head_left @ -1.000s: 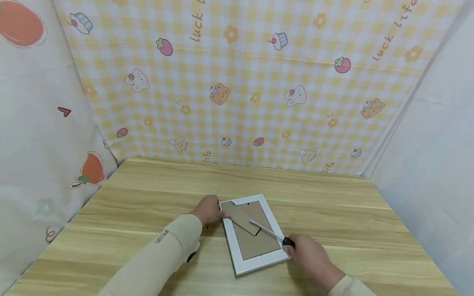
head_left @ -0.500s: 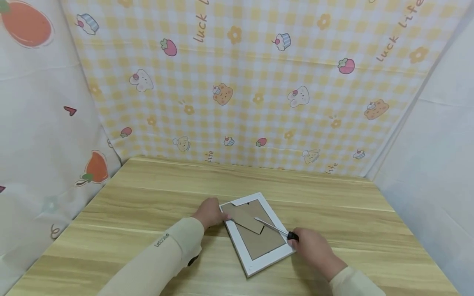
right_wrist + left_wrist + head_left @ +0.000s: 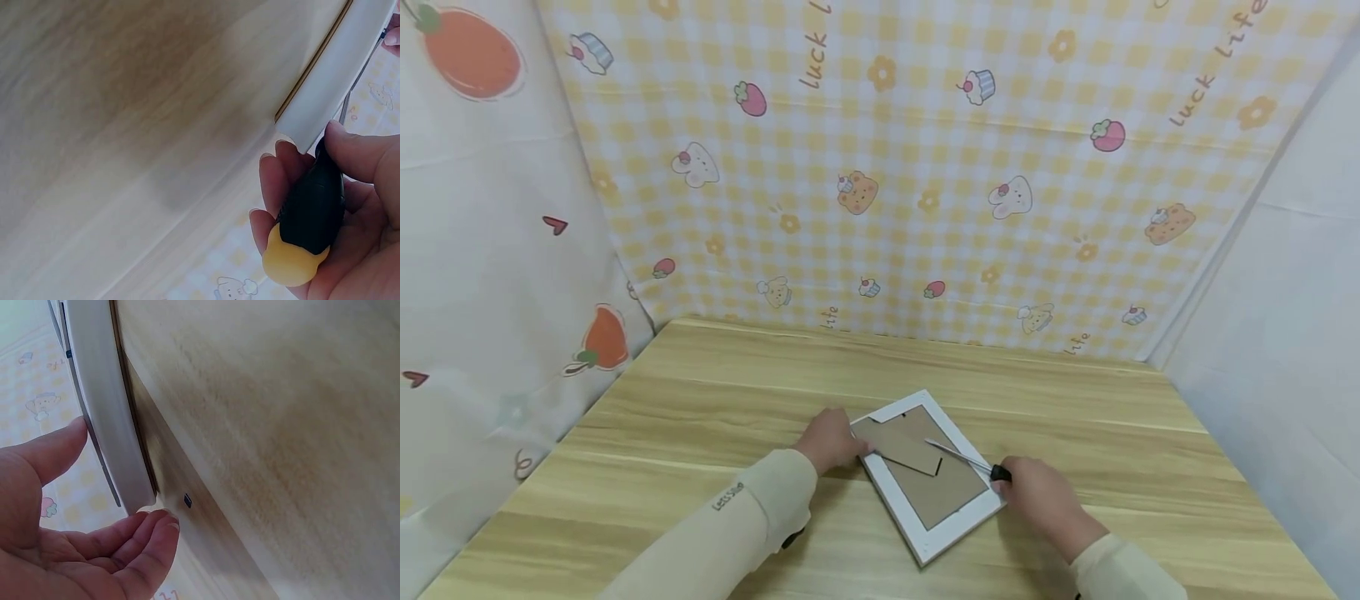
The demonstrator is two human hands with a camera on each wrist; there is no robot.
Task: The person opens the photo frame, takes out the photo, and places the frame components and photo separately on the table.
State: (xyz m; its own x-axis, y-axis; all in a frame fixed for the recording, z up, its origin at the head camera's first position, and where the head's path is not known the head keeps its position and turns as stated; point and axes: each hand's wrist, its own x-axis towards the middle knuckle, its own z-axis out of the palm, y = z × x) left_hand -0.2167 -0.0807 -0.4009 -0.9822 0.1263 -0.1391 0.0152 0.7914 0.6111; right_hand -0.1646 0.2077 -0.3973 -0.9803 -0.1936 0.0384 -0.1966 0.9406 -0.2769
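Observation:
A white picture frame (image 3: 898, 508) lies back side up on the table, turned at an angle. Its brown backing board (image 3: 951, 496) carries a flap-like stand (image 3: 902, 450) that slants across it. My left hand (image 3: 831, 442) pinches the frame's left corner, thumb (image 3: 69, 440) on the stand and fingertips beneath the edge. At the opposite side, my right hand (image 3: 1041, 500) holds a screwdriver (image 3: 312, 206) with a black handle and yellow end. The screwdriver's metal shaft (image 3: 958, 454) reaches over the backing. Some right fingers lie at the frame's near right corner.
Wood-grain table (image 3: 760, 367) beneath, bounded behind by a yellow checked curtain (image 3: 887, 242) and by white cloths (image 3: 1292, 317) at both sides. A small dark piece (image 3: 187, 500) lies on the table near the left fingertips.
The frame has turned counterclockwise, its near end swinging right, with both hands still at it. The screwdriver has moved slightly right with the right hand. The head view has shifted a little.

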